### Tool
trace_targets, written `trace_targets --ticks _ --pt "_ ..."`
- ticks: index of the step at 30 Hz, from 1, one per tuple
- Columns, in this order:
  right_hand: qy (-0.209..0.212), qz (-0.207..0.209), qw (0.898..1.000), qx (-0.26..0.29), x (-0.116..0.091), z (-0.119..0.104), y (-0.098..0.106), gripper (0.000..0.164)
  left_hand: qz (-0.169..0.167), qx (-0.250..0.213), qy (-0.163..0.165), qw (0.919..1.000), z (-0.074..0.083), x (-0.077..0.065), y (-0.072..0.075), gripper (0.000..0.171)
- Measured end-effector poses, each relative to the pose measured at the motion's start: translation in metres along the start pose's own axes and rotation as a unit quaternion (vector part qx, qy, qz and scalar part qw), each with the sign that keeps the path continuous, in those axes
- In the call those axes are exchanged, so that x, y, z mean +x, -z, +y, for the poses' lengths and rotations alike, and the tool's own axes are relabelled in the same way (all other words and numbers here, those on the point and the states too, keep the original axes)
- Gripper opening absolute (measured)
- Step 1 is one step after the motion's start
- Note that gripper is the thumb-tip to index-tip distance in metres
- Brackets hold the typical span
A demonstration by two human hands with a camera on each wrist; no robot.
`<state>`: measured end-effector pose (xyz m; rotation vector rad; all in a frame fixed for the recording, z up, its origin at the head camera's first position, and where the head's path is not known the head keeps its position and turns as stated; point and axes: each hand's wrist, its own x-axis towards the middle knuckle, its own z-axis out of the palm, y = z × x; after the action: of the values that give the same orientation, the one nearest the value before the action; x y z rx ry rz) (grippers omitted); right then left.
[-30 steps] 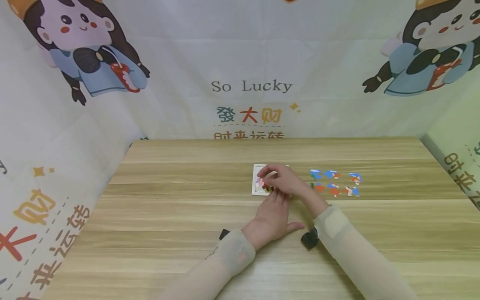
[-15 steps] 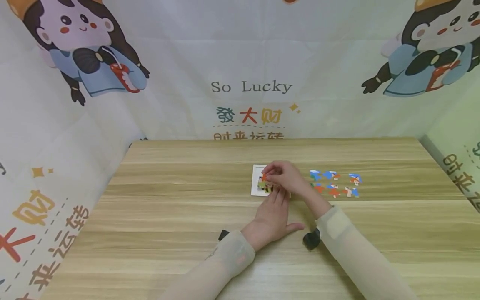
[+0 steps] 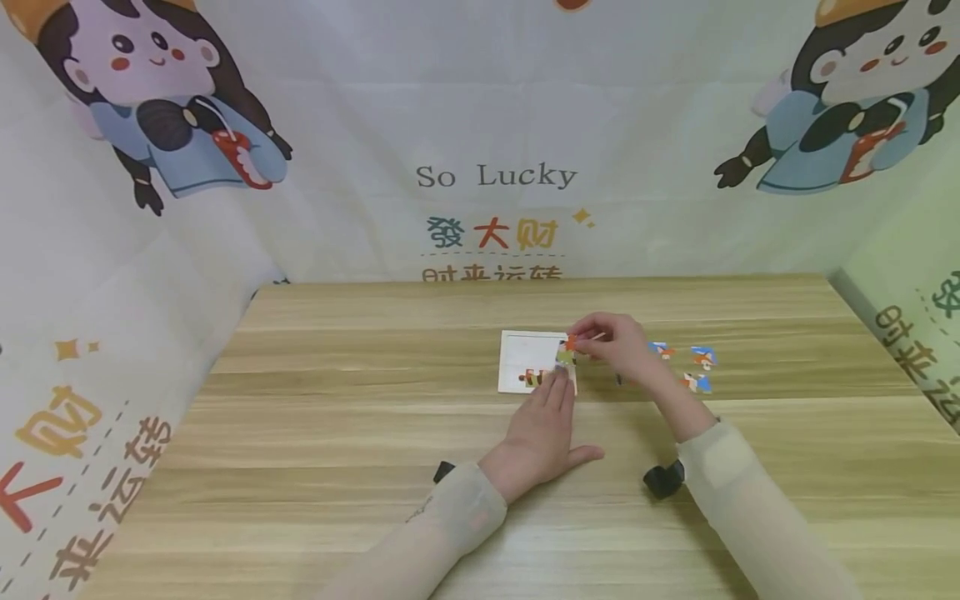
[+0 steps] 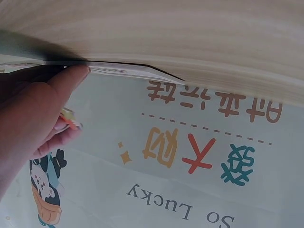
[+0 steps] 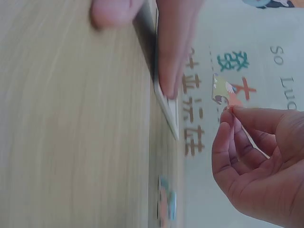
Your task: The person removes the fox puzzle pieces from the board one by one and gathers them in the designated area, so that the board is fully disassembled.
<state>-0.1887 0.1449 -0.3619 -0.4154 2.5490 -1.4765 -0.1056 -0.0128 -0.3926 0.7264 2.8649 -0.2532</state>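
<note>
A white puzzle tray (image 3: 517,354) lies on the table, with a red, green and dark puzzle piece (image 3: 532,378) in its lower part. My left hand (image 3: 536,437) rests its straight fingers on the tray's lower right, covering that corner. Between thumb and fingertips, my right hand (image 3: 618,344) pinches an orange and green puzzle piece (image 3: 566,353) over the tray's right edge. In the right wrist view this pinched piece (image 5: 222,89) is raised above the level of the tray (image 5: 167,111).
Right of the tray lie several loose puzzle pieces (image 3: 703,358), blue, orange and white, some hidden behind the right hand. Black wrist devices (image 3: 663,481) sit below both forearms. A printed cloth (image 3: 337,208) hangs along the wooden table's (image 3: 337,433) back edge.
My right hand has moved right with the puzzle piece, from over the tray's middle to its right edge, uncovering the tray's inside. The left hand has stayed on the tray.
</note>
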Motion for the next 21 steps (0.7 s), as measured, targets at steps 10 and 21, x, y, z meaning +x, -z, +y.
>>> trace_targets --ticks 10,21 --pt "-0.010 0.008 0.999 -0.042 -0.024 0.019 0.030 0.026 -0.005 0.018 0.005 0.9998 0.000 0.001 -0.001 0.096" --pt "-0.027 -0.007 0.999 -0.045 -0.042 0.035 0.041 0.024 0.005 0.016 0.003 0.9999 0.000 0.001 -0.001 0.097"
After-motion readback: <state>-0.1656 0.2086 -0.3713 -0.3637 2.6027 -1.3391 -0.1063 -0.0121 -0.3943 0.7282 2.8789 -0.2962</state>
